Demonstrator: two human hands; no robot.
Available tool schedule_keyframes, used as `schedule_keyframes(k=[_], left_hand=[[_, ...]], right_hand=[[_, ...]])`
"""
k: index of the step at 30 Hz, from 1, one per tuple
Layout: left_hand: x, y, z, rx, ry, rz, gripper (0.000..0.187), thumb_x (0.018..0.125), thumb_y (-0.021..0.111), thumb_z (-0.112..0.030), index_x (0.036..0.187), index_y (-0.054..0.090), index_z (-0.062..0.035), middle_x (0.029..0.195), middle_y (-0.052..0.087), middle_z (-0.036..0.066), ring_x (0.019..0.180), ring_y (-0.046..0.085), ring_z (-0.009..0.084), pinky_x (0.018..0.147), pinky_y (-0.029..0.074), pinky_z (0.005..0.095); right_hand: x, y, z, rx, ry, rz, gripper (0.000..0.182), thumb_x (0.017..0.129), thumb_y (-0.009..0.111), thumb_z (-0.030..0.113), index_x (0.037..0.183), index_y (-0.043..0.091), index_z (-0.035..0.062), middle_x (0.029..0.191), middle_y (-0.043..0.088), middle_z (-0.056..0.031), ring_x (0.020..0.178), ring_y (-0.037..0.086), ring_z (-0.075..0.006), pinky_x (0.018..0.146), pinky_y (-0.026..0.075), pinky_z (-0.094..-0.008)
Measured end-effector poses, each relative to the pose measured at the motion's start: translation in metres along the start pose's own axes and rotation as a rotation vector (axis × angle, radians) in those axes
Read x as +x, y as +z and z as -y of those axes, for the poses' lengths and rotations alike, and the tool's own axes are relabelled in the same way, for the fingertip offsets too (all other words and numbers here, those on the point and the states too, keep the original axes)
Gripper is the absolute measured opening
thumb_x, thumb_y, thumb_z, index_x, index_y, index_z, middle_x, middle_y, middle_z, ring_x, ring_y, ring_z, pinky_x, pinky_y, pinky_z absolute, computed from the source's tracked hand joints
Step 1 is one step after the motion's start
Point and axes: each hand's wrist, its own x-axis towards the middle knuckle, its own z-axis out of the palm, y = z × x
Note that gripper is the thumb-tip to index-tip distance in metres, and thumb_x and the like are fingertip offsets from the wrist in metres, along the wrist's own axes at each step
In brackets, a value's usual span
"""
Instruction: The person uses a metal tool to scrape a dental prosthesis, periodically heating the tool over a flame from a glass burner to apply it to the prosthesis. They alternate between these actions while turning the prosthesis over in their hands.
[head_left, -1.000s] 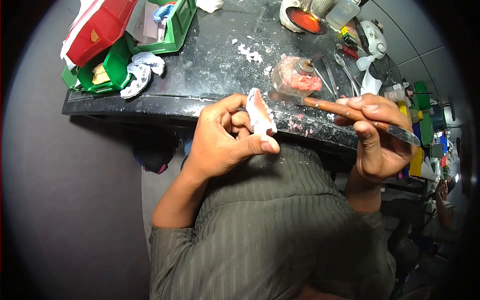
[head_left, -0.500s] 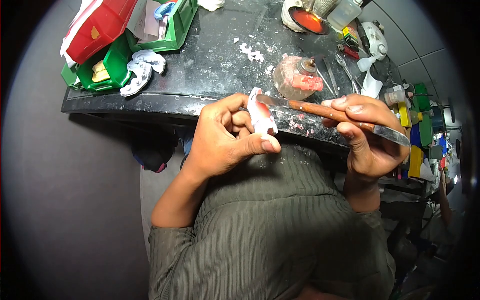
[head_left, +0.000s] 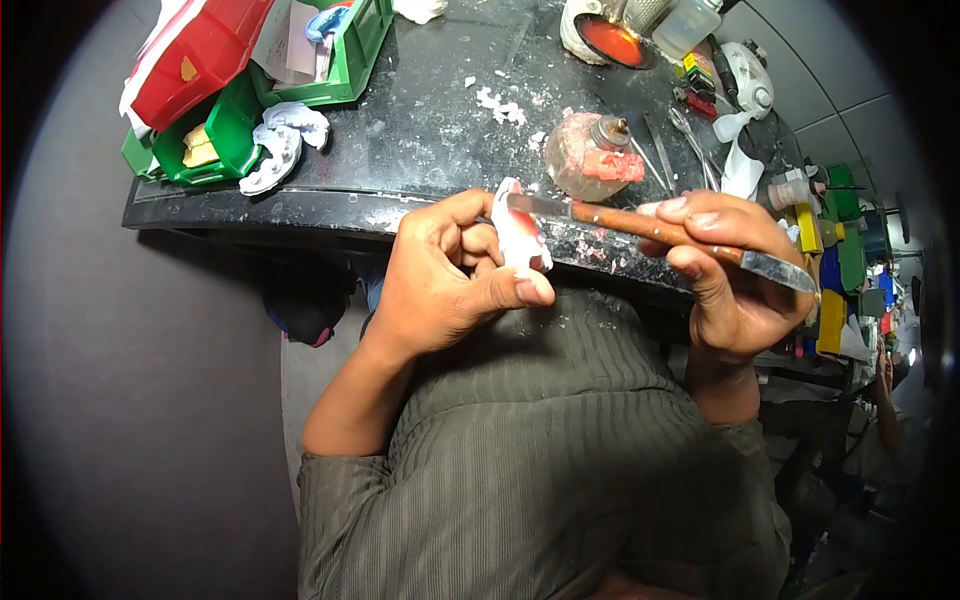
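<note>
Between the thumb and fingers of my left hand [head_left: 445, 270] is a small white dental cast [head_left: 513, 238] with pink wax on it, tilted up near the table's front edge. My right hand [head_left: 740, 265] grips a wax knife [head_left: 640, 226] by its wooden handle. The knife's flat metal blade points left, and its tip overlaps the pink area of the cast. At the handle's other end a broad metal tip sticks out past my fingers. Just behind the knife stands a glass spirit burner [head_left: 585, 165] with a lump of pink wax on its side.
White and pink scraps [head_left: 503, 107] lie on the black table [head_left: 420, 110]. Green bins [head_left: 330, 85], a red bin [head_left: 200, 65] and a pale blue horseshoe-shaped piece [head_left: 278, 150] are at the left. Toward the back right are a dish of orange-red material [head_left: 615, 42], metal tools [head_left: 690, 135] and a bottle [head_left: 688, 28].
My left hand and the cast have shifted very slightly left. The knife has moved a little left and down with my right hand, its blade still at the wax.
</note>
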Motion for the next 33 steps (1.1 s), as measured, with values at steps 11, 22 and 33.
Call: schedule_keyframes(k=[11,22,33], left_hand=[[0.0,-0.006,-0.002,-0.123,0.024,0.124,0.042,0.085,0.08,-0.032,0.097,0.061,0.0037,0.08,0.068,0.006,0.059,0.055,0.0037,0.049,0.039,0.0186],[0.004,-0.009,0.002,-0.001,0.156,0.097,0.081,0.093,0.044,-0.072,0.085,0.06,0.0072,0.072,0.066,0.017,0.043,0.051,0.0119,0.04,0.036,0.0225],[0.003,-0.014,0.003,-0.032,0.172,0.135,0.077,0.093,0.049,-0.069,0.082,0.06,0.0064,0.083,0.063,0.016,0.06,0.066,0.0199,0.042,0.04,0.0238]], right_hand=[[0.005,-0.011,-0.01,0.021,-0.05,0.007,0.021,0.091,0.068,0.006,0.107,0.061,-0.0063,0.097,0.066,-0.0239,0.085,0.071,-0.0329,0.065,0.064,-0.0356],[0.047,-0.032,-0.044,-0.13,-0.125,-0.332,0.015,0.089,0.065,-0.011,0.103,0.064,-0.0156,0.097,0.07,-0.022,0.085,0.071,-0.0237,0.072,0.066,-0.0334],[0.046,-0.038,-0.04,-0.08,-0.097,-0.356,0.015,0.09,0.064,-0.009,0.104,0.065,-0.0135,0.097,0.07,-0.0212,0.087,0.071,-0.0243,0.07,0.066,-0.0335]])
